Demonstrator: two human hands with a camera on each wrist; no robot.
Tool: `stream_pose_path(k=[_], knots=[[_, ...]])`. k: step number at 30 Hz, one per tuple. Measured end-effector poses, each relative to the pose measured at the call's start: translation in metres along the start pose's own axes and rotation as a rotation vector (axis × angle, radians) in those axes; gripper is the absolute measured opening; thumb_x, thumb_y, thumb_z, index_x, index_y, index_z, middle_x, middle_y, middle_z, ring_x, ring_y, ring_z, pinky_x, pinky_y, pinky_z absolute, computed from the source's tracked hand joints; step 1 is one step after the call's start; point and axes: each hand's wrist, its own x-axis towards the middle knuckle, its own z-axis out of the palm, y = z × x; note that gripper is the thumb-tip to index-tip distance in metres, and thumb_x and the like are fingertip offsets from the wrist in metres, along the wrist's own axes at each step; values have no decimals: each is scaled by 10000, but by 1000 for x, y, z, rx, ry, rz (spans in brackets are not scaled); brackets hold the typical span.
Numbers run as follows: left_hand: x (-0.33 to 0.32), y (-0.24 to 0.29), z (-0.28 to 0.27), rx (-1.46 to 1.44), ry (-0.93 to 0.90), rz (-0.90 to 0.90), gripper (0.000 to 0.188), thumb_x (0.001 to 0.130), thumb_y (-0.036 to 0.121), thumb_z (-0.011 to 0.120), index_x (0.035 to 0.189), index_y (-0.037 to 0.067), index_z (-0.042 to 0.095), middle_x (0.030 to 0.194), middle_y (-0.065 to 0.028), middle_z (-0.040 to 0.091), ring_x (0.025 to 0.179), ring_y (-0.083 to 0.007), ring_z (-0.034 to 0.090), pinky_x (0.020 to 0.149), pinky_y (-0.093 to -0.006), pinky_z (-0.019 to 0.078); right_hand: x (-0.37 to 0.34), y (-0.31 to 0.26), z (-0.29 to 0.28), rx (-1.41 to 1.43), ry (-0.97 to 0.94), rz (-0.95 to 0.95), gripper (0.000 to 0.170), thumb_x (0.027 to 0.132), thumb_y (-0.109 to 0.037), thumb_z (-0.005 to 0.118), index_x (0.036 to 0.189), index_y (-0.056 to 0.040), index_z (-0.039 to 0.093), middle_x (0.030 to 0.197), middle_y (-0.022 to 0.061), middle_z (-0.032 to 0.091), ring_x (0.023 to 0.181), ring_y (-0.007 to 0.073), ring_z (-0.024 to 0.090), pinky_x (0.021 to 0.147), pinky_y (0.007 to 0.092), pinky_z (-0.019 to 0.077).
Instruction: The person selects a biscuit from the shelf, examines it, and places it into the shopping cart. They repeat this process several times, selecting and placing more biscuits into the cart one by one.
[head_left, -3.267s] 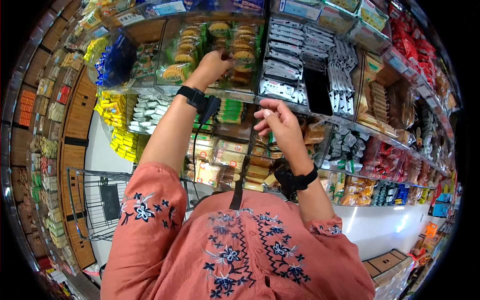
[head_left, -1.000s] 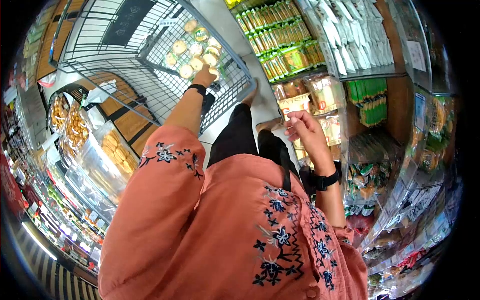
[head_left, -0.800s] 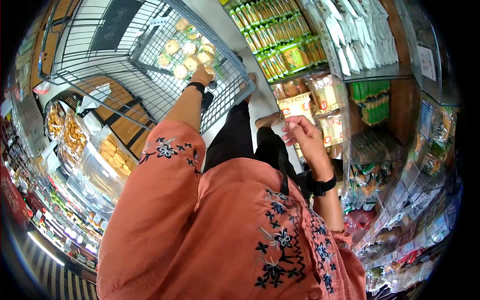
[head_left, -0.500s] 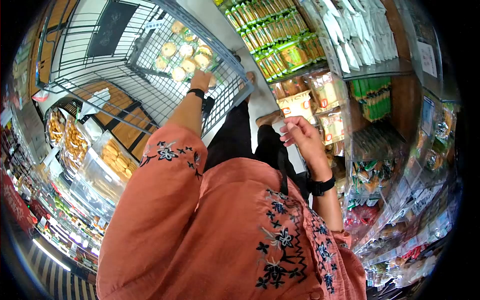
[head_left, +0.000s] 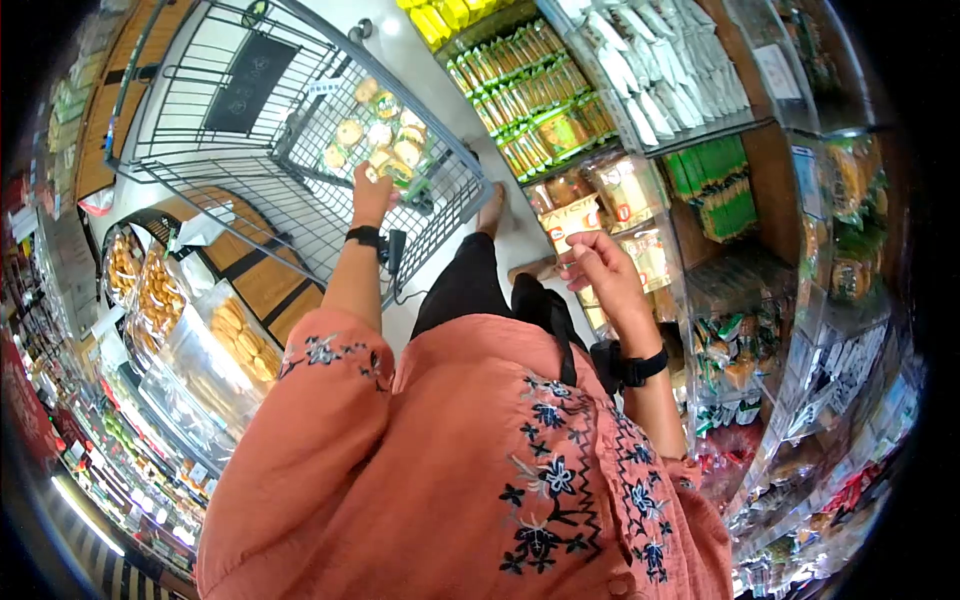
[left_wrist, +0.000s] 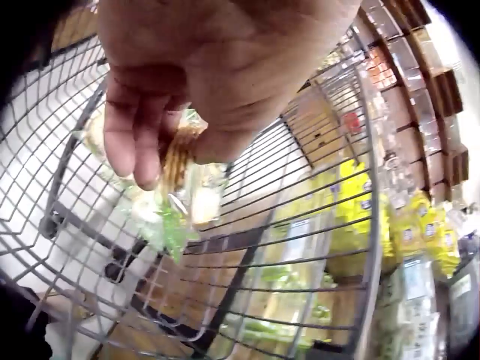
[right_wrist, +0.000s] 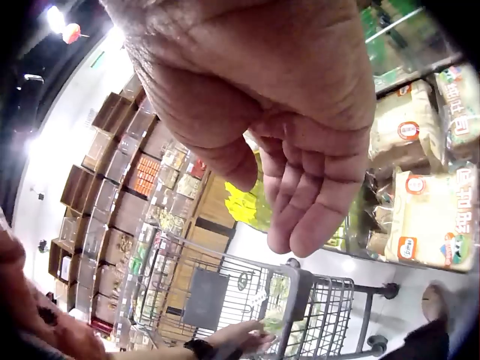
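My left hand (head_left: 370, 200) hovers over the shopping cart (head_left: 220, 165), its thumb and fingers loosely bent and apart. Beyond the fingertips, wrapped cookie packs (head_left: 398, 150) lie on the cart's wire floor, showing pale round cookies and green wrapper ends. In the left wrist view, a brown cookie stack (left_wrist: 178, 157) shows through the gap between thumb and fingers, and a green wrapper (left_wrist: 172, 236) appears below them. My right hand (head_left: 605, 275) hangs relaxed in front of the body with bent fingers and holds nothing. Bagged bread (right_wrist: 420, 217) sits on the shelf beside it.
A shelf of green-wrapped snack sticks (head_left: 530, 95) stands right of the cart, with white sachets (head_left: 650, 80) on it. Clear bins with long biscuits (head_left: 243, 335) and a bag of round snacks (head_left: 160, 295) stand at left. My feet are on the floor beside the cart.
My left hand took cookies from the shelf earlier, then reached down into the cart. Over the last half second it has drawn back left from the packs. The right hand stays raised.
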Motion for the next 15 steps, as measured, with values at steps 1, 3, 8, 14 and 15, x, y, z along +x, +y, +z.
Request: stream_pose_path(k=[1,3,8,14,15], knots=[[-17,22,-7,-85,-10,65,706,910,108,601,1511,31,238,930,-142,659,669,-152,658,542,-281,566,-5,-7,-1,12,3,-15,242,1023,-213,545,1173,-29,591,977,68,674,800,130,660,694,270,539],[-42,53,-18,-201,-13,203,715,920,121,609,1514,-10,233,984,-135,658,753,-141,652,588,-252,561,-12,-14,-6,31,5,-47,228,1022,-209,543,1163,-37,592,975,66,676,797,130,656,686,267,538],[-132,148,-12,-393,-107,461,536,958,170,601,1409,-19,382,1020,-82,664,852,-117,642,660,-235,546,-37,-26,-22,26,0,-214,268,1017,-232,551,1197,-37,590,1018,73,682,831,139,669,704,284,539],[-240,235,65,-423,-459,702,478,980,158,587,1395,3,407,1046,-90,673,866,-138,662,686,-255,551,-85,-56,-41,193,23,-451,243,1019,-234,562,1155,-36,593,989,66,680,794,128,650,669,271,522],[-259,246,79,-418,-518,725,477,983,159,589,1395,7,402,1051,-97,670,876,-155,667,701,-277,559,-94,-61,-46,222,37,-475,262,1019,-259,573,1154,-36,593,999,74,682,799,133,656,670,273,521]])
